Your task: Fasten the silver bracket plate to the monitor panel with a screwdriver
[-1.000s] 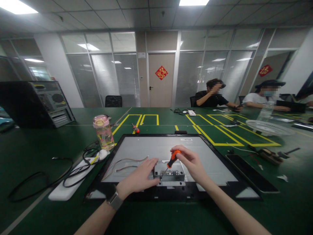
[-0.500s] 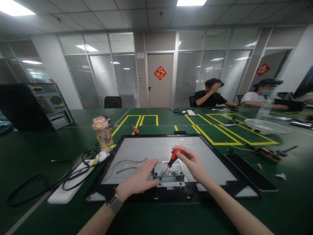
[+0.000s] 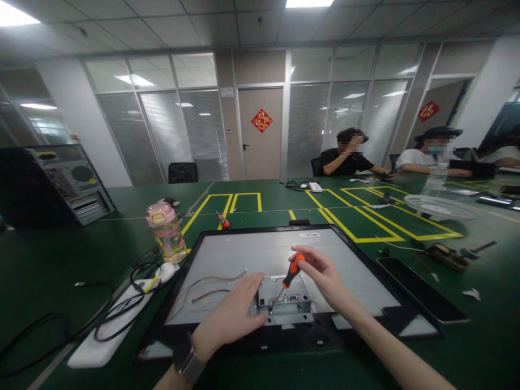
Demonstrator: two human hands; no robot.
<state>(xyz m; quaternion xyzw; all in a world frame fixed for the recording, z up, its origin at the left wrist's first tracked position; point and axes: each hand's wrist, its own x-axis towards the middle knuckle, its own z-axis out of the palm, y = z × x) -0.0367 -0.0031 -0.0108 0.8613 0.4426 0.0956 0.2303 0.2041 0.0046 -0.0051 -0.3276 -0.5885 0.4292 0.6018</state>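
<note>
A screwdriver (image 3: 292, 271) with an orange and black handle leans in my right hand (image 3: 325, 273), the fingers closed around the top of its handle. Its shaft slants down to the front left corner of a metal bracket (image 3: 291, 318) with a circuit board and connector ports. My left hand (image 3: 233, 311) lies flat along the bracket's left side, fingers stretched and thumb apart near the screwdriver tip. Under both sits a grey display panel (image 3: 247, 246) in a black frame, back side up. Thin wires (image 3: 209, 280) run across the panel on the left.
On the left are a power strip (image 3: 109, 325) with black cables, a pink-lided bottle (image 3: 167, 233) and a computer case (image 3: 60, 184). Beyond the panel lies a red screwdriver (image 3: 223, 221). A dark flat slab (image 3: 422, 290) is at the right. Two people (image 3: 345, 157) sit across the table.
The whole view has shifted slightly with my head. The right hand still holds the screwdriver at the same corner, and my left hand stays beside the bracket.
</note>
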